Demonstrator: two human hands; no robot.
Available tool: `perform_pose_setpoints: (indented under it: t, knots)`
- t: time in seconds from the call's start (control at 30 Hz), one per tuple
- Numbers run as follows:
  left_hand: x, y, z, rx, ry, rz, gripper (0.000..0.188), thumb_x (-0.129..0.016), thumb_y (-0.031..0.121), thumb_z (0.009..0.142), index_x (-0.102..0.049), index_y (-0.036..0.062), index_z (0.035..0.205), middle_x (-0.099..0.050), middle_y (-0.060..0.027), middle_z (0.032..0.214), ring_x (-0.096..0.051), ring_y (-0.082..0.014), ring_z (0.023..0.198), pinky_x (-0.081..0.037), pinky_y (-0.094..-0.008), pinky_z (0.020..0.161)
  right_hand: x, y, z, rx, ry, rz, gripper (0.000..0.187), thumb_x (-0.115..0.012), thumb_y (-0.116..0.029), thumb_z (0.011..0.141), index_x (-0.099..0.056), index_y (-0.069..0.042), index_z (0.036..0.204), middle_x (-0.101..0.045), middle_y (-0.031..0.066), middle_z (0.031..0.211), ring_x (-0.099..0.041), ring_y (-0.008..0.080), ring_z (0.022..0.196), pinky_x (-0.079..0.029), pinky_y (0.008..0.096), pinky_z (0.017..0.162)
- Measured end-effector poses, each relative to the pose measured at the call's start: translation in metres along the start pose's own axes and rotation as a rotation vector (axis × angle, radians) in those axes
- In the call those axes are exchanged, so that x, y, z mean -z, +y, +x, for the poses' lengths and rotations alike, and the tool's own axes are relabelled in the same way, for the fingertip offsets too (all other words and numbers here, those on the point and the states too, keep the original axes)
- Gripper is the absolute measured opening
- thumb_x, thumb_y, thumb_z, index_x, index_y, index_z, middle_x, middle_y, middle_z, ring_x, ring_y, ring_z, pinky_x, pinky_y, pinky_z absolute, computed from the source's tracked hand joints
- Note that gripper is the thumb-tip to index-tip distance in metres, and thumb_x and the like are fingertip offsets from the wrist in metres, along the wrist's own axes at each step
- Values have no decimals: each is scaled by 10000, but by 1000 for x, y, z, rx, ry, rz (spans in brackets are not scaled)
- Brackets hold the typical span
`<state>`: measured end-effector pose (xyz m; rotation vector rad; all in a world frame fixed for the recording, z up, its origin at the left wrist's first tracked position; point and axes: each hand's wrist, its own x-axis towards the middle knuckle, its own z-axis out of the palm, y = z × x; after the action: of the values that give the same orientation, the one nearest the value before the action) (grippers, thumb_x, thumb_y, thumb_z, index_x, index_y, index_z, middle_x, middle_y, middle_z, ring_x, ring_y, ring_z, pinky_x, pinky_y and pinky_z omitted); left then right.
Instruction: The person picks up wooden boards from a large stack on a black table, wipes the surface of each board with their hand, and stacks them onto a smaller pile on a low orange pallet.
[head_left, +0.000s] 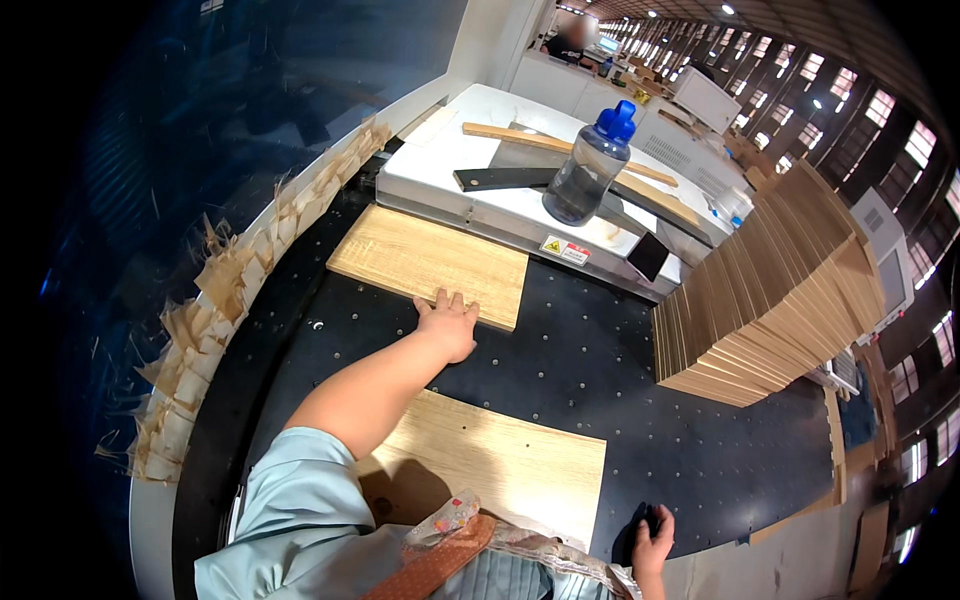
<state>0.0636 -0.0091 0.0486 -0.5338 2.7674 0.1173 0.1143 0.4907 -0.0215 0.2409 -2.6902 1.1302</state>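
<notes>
A pale wood-grain board (430, 262) lies flat on the black table, against the white machine ledge. My left hand (447, 325) presses on its near edge, fingers spread and holding nothing. Closer to me is a second wood-grain board (540, 470) with small dark holes, partly covered by my left arm and clothing. My right hand (653, 545) hovers at the table's near edge, right of the second board. Its fingers are loosely bent and apart, with nothing visible in them.
A tall stack of boards (760, 300) stands on the right of the black studded table (600, 350). A blue-capped bottle (590, 165), wooden strips (520, 135) and a phone-like dark slab (648, 256) rest on or by the white ledge (420, 190). Frayed strips (215, 290) line the left. Another person (568, 42) is far behind.
</notes>
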Motion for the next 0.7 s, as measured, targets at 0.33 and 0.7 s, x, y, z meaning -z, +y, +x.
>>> perform_pose_setpoints:
  t: [0.33,0.7]
  knots:
    - [-8,-31,26,231,97,-186,833,-409,640,840,-85,201,1469,33,-125,1526,73,-341,1397,-75,-697,1011,-7,-7,-7,348,50,-349,305,-580,-52,760,-566,-8,1061,-566,183,1066,-523,347,1018,-412,422,887]
    - [-7,-61,49,331,118,-180,875,-410,692,805,-106,209,1467,22,-142,1523,56,-339,1398,-54,-651,1046,-14,55,-5,89,-179,-512,273,-628,-48,684,-606,-23,956,-592,160,1033,-547,328,998,-438,374,861]
